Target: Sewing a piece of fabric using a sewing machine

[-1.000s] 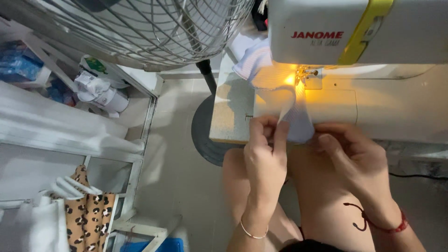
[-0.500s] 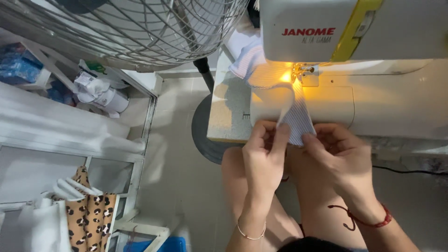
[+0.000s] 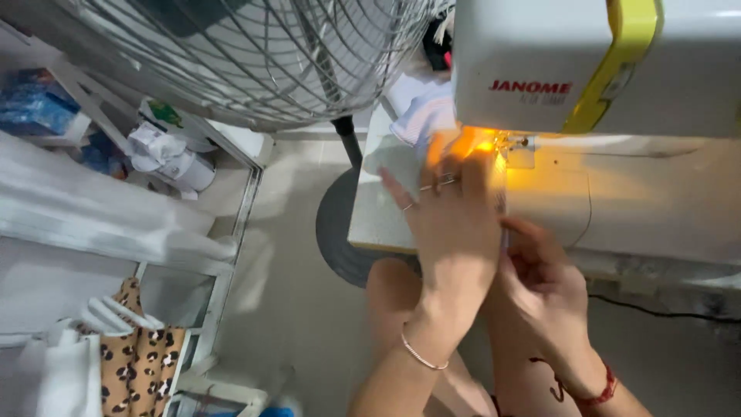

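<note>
My left hand (image 3: 451, 224) lies flat with fingers spread on the sewing machine bed (image 3: 633, 201), fingertips close to the lit needle area (image 3: 511, 144). It covers most of a small white fabric piece (image 3: 505, 202), of which only a thin edge shows beside the hand. My right hand (image 3: 544, 289) is just below and to the right, thumb and fingers pinched at that edge. The white sewing machine (image 3: 594, 69) with a yellow stripe hangs over both hands. More white cloth (image 3: 421, 116) is bunched behind the needle.
A large wire-caged fan (image 3: 255, 54) stands to the left, its dark round base (image 3: 340, 232) on the floor by my knees. White shelving (image 3: 116, 232) at the far left holds bags, white items and leopard-print fabric (image 3: 143, 363). A black cable (image 3: 664, 313) runs at the right.
My left hand has gone from pinching the fabric to lying flat over it, moved up toward the needle. My right hand stays pinched at the lower edge. The view has shifted closer.
</note>
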